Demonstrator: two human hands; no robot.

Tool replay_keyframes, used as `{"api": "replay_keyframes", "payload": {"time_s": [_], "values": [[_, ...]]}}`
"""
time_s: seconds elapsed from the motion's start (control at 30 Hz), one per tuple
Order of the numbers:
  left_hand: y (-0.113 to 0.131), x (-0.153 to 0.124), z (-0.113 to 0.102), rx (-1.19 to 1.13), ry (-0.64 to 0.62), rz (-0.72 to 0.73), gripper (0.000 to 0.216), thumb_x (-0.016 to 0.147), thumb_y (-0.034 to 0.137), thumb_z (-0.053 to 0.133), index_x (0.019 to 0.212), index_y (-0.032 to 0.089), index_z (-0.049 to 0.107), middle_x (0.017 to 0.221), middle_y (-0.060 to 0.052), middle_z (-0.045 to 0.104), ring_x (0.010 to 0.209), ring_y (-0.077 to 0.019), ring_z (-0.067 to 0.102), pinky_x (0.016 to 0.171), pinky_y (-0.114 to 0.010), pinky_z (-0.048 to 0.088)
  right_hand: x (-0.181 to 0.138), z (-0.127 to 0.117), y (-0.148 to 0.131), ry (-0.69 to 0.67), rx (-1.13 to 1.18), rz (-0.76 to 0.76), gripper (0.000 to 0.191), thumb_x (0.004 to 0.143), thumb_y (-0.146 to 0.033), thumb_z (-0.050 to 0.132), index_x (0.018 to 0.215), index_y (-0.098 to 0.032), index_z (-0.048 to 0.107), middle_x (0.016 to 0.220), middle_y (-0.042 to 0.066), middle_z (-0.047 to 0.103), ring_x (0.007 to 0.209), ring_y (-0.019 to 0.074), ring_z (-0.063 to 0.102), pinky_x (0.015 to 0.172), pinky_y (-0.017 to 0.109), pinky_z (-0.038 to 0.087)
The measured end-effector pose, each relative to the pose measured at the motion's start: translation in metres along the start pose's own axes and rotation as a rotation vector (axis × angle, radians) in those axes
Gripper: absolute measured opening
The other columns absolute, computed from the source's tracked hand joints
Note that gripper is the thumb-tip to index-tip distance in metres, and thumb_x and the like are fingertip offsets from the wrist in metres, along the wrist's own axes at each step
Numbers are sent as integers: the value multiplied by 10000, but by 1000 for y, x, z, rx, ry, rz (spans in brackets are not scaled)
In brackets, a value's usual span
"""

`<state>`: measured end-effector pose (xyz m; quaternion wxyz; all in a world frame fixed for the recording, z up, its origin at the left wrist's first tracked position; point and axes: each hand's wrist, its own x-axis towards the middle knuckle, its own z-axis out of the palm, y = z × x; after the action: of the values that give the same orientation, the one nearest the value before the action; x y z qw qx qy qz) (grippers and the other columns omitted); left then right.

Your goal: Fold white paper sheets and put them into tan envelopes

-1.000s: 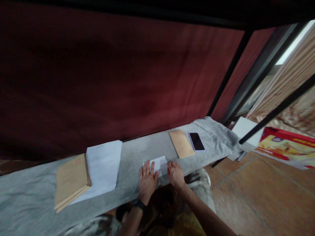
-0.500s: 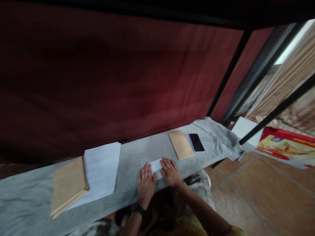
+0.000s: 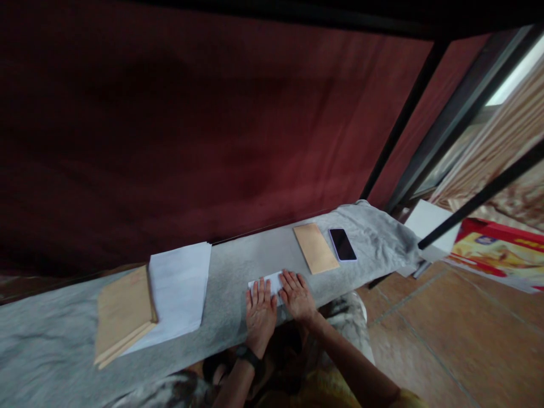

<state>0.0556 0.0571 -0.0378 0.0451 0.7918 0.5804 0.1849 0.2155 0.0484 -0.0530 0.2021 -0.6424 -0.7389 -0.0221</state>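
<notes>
A small folded white paper (image 3: 268,280) lies on the grey cloth-covered table (image 3: 238,266) right in front of me. My left hand (image 3: 260,313) lies flat on its left part, fingers spread. Beside it, my right hand (image 3: 297,297) presses flat on the right part. Most of the paper is hidden under the two hands; only its far edge shows. A black watch sits on my left wrist.
A stack of white sheets (image 3: 178,286) and a pile of brown envelopes (image 3: 123,314) lie to the left. A single brown envelope (image 3: 315,248) and a dark phone (image 3: 342,244) lie to the right. A red wall runs behind the table. A red box (image 3: 495,252) sits on the tiled floor.
My hands have drawn closer together over the white paper, covering more of it. The right hand slid left across it; the view shifted slightly.
</notes>
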Motion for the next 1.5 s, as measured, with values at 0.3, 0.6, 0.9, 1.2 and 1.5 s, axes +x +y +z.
{"api": "replay_keyframes", "payload": {"time_s": [0.3,0.6,0.9,1.2,1.5], "values": [[-24,-4,-6,9,40,-68,569,979,405,384,1488,153,417,1533,-153,424,1435,-291,368,1195,-513,233,-3,-1,-5,-18,5,9,494,1021,-327,398,1493,-183,412,1533,91,433,1407,230,408,1188,446,243],[-19,-6,-11,3,49,-91,594,976,422,400,1495,134,397,1548,-169,392,1443,-285,358,1194,-497,237,-33,-17,-6,-16,45,-92,503,1026,-331,407,1503,-174,389,1527,103,440,1404,229,415,1199,463,239],[-17,6,-13,-23,13,-67,521,976,326,378,1443,113,466,1508,-164,462,1446,-287,345,1202,-501,197,-36,-19,2,-10,26,-64,503,1030,-324,402,1506,-161,380,1514,109,459,1391,235,431,1195,470,248],[-7,57,-35,-174,-225,-107,379,853,137,504,1205,125,641,1279,-176,612,1235,-288,525,1099,-425,347,-36,-19,0,10,27,-69,496,1032,-331,398,1495,-155,397,1512,114,461,1394,234,425,1197,468,246],[-29,62,-58,-484,-273,-326,84,737,149,600,672,201,614,639,8,622,705,-181,608,715,-283,454,-43,-23,1,84,65,-124,599,960,-280,500,1520,-138,341,1544,153,406,1428,270,367,1179,512,295]]}}
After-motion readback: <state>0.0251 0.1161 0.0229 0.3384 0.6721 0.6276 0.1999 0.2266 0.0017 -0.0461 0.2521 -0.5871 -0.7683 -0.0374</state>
